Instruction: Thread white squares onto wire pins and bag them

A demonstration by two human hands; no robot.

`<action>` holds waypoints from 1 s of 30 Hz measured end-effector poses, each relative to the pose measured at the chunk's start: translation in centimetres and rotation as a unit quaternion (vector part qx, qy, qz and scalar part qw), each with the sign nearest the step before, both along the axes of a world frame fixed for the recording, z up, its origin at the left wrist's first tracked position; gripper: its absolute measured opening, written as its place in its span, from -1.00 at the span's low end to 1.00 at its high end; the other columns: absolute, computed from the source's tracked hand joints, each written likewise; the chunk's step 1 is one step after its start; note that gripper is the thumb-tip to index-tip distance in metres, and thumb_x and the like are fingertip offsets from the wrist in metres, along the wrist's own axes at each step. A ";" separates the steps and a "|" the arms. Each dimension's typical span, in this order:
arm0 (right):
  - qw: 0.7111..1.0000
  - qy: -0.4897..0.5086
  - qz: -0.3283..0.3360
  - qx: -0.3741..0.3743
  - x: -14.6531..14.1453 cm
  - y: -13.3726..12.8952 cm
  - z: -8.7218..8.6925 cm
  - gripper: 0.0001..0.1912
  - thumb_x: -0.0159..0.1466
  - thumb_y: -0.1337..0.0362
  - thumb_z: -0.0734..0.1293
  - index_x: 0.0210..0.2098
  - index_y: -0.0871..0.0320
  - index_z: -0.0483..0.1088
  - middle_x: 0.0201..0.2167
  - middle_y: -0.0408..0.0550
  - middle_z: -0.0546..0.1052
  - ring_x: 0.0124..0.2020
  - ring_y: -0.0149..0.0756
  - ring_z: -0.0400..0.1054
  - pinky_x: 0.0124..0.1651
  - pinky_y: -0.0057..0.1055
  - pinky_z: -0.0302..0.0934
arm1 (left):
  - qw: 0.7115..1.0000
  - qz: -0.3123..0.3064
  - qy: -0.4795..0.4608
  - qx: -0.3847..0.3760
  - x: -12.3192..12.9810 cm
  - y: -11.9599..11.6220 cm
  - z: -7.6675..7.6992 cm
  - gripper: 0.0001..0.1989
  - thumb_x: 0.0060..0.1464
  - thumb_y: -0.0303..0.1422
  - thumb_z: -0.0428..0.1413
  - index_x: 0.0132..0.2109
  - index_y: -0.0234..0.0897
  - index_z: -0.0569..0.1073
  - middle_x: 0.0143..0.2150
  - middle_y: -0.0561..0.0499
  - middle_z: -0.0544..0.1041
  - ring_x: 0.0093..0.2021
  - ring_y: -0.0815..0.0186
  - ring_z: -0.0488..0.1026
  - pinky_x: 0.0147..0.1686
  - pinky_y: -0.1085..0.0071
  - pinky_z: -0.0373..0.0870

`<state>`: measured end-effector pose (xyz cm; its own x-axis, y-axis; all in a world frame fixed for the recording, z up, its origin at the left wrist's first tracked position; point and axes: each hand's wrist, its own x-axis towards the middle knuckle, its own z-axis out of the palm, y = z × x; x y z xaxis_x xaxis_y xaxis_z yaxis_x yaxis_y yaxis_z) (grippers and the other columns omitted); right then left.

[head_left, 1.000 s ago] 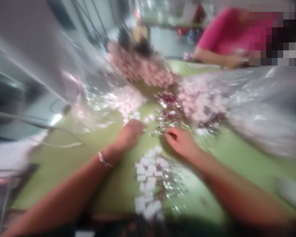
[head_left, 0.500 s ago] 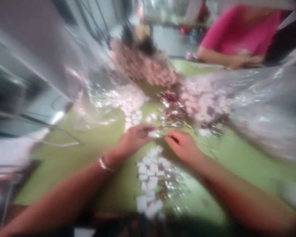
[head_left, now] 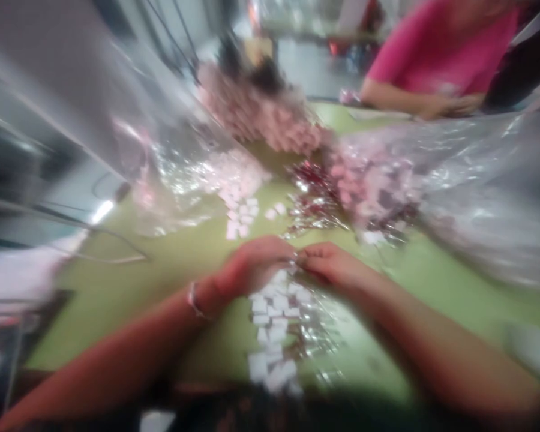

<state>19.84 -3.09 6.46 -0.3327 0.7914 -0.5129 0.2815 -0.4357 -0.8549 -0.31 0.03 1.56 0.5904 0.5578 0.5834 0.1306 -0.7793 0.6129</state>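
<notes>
My left hand (head_left: 261, 261), with a bracelet (head_left: 194, 300) at its wrist, is closed at the centre of the green table (head_left: 180, 252). Its fingertips meet those of my right hand (head_left: 321, 261), also closed. A small shiny thing shows between them, too blurred to name. Just below lie many white square pieces (head_left: 274, 318) with thin silvery strands (head_left: 319, 336) on their right. Beyond my hands is a pile of dark red and silvery strands (head_left: 317, 204). Pale pink pieces (head_left: 238, 216) lie to the upper left.
Clear plastic bags lie on the left (head_left: 171, 180) and right (head_left: 477, 198); pink pieces (head_left: 369, 174) spill from the right one. A bundle of pink items (head_left: 270, 120) lies farther back. Across the table, a person in a pink shirt (head_left: 445, 54) has both hands together.
My left hand has turned and moved right until its fingertips meet my right hand's. The white piece it held out is now hidden. My right hand has moved slightly down.
</notes>
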 end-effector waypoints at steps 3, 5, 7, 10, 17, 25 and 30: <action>0.996 -0.030 0.007 0.079 -0.2 0.0 -0.6 -0.78 0.18 0.19 0.27 -0.54 0.14 0.27 -0.65 -0.25 0.27 -0.63 -0.50 0.10 -0.60 -0.53 -0.05 | 1.000 0.019 0.003 -0.016 0.5 -0.2 -0.2 -0.87 0.14 -0.48 0.13 -0.18 -0.21 0.53 -0.19 -0.02 0.60 -0.16 0.34 0.52 -0.12 0.38 0.49; 0.989 -0.061 0.028 0.134 -0.4 0.1 -1.1 -0.78 0.18 0.20 0.26 -0.55 0.15 0.26 -0.61 -0.22 0.31 -0.57 -0.48 0.15 -0.55 -0.53 0.01 | 0.999 0.025 0.030 -0.023 0.8 -0.5 -0.1 -0.85 0.16 -0.50 0.07 -0.24 -0.21 0.53 -0.22 0.00 0.60 -0.18 0.35 0.52 -0.14 0.39 0.48; 0.978 -0.096 0.044 0.179 -0.4 0.3 -1.4 -0.77 0.18 0.20 0.24 -0.56 0.14 0.24 -0.61 -0.22 0.31 -0.55 -0.46 0.15 -0.52 -0.52 0.04 | 0.998 0.024 0.060 -0.026 1.0 -0.6 0.1 -0.80 0.18 -0.51 0.02 -0.27 -0.21 0.52 -0.24 0.00 0.60 -0.20 0.35 0.51 -0.15 0.38 0.47; 0.956 -0.137 0.082 0.246 -0.1 0.5 -1.6 -0.80 0.17 0.26 0.22 -0.57 0.14 0.24 -0.60 -0.21 0.33 -0.53 -0.45 0.17 -0.47 -0.50 0.06 | 0.995 0.030 0.085 -0.035 0.2 0.1 0.6 -0.84 0.16 -0.38 0.10 -0.11 -0.21 0.51 -0.16 -0.04 0.58 -0.16 0.29 0.48 -0.15 0.35 0.45; 0.904 -0.226 0.179 0.315 1.8 1.7 -1.5 -0.75 0.23 0.32 0.20 -0.55 0.14 0.38 -0.56 -0.16 0.42 -0.51 -0.41 0.25 -0.41 -0.44 0.10 | 0.878 0.392 0.270 -0.055 -3.8 2.8 1.8 -0.61 0.20 -0.09 -0.02 -0.40 -0.26 0.47 -0.46 -0.07 0.46 -0.42 0.20 0.39 -0.33 0.24 0.35; 0.734 -0.462 0.142 0.477 1.1 3.2 -4.3 -0.78 0.33 0.29 0.17 -0.30 0.12 0.44 -0.23 0.02 0.47 -0.22 -0.21 0.31 -0.29 -0.36 0.12 | 0.878 0.331 0.346 -0.016 -4.0 3.2 -0.2 -0.77 0.13 -0.26 0.08 -0.18 -0.31 0.54 -0.21 -0.19 0.51 -0.16 0.02 0.43 -0.15 0.13 0.38; 0.733 -0.445 0.170 0.486 0.8 2.5 -4.0 -0.80 0.32 0.35 0.14 -0.32 0.14 0.38 -0.25 0.02 0.45 -0.28 -0.24 0.30 -0.29 -0.37 0.10 | 0.913 0.247 0.325 -0.010 -4.4 3.5 -0.2 -0.77 0.14 -0.37 0.03 -0.15 -0.27 0.56 -0.20 -0.14 0.51 -0.15 0.11 0.43 -0.09 0.15 0.40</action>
<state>20.65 -0.57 2.43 -0.4707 0.8761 0.1041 0.8673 0.4811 -0.1278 -4.69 3.58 1.39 0.4813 0.8566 0.1861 0.8040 -0.5160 0.2955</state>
